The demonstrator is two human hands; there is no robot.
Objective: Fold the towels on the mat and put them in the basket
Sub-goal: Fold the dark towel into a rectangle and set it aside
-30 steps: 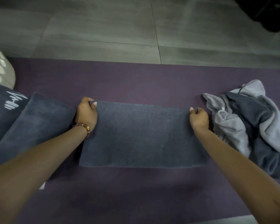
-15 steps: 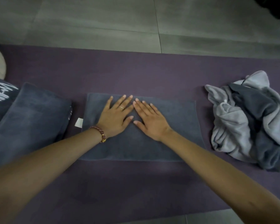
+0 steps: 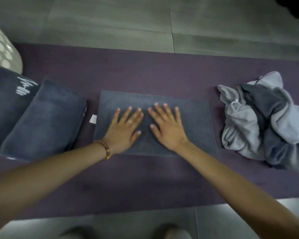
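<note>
Item: flat towel (image 3: 193,118), dark grey, folded to a neat rectangle, lying at the middle of the purple mat (image 3: 162,75), long side running left to right. A small white tag (image 3: 93,119) sticks out at its left edge. Left hand (image 3: 123,128): palm down on the left half of the towel, fingers straight and spread, pressing flat, gripping nothing; a ring (image 3: 130,122) on one finger, a beaded bracelet (image 3: 104,149) at the wrist. Right hand (image 3: 167,128): palm down just beside the left one, fingers likewise straight and spread on the cloth, gripping nothing; the two thumbs are near each other but apart. Loose pile (image 3: 259,121): crumpled towels, light grey and dark grey mixed, unfolded, on the mat to the right of the flat towel, a strip of bare mat between them. Dark bundle (image 3: 45,118): thick folded dark cloth on the mat to the left, near the tag, set at a slant. Marked cloth (image 3: 5,100): another dark piece with a white scribbled mark, touching the bundle's far left side, partly cut by the frame. Spotted object (image 3: 2,50): pale, rounded, dotted, at the upper left edge; what it is cannot be told. Floor (image 3: 110,23): grey tiles beyond and in front of the mat.
</note>
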